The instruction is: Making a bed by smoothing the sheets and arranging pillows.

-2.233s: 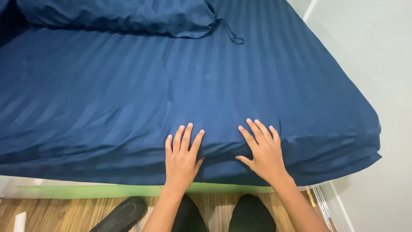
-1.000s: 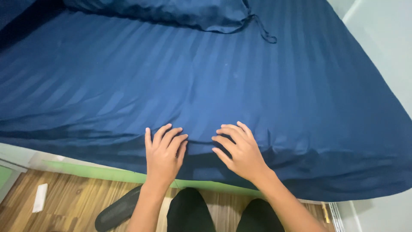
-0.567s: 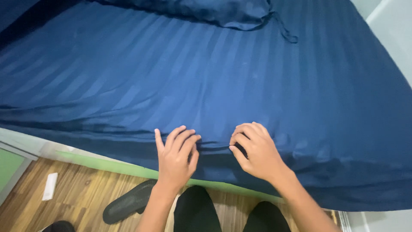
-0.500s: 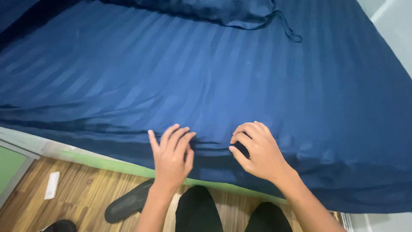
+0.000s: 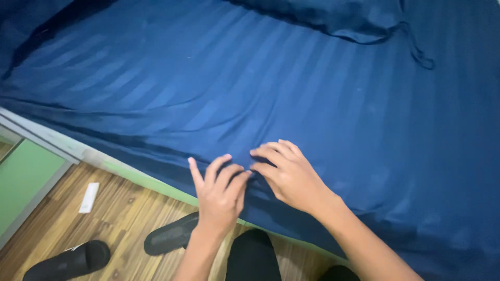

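Two hands are working the dark blue striped bedsheet (image 5: 250, 99) at the near edge of the mattress: the left hand (image 5: 219, 195) is lying on the fabric with fingers loosely spread, the right hand (image 5: 289, 174) is curling its fingers narrow, seemingly pinching a small fold. Smoothing looks to be the step in hand; next calls for drawing that crease flat. A matching pillow (image 5: 338, 15) is lying beyond; black slippers (image 5: 172, 235) are sitting on the wooden floor (image 5: 120, 218)

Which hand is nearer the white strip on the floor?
Left. The left hand is at the bed edge, nearer the white strip; the right hand lies beyond it on the sheet.
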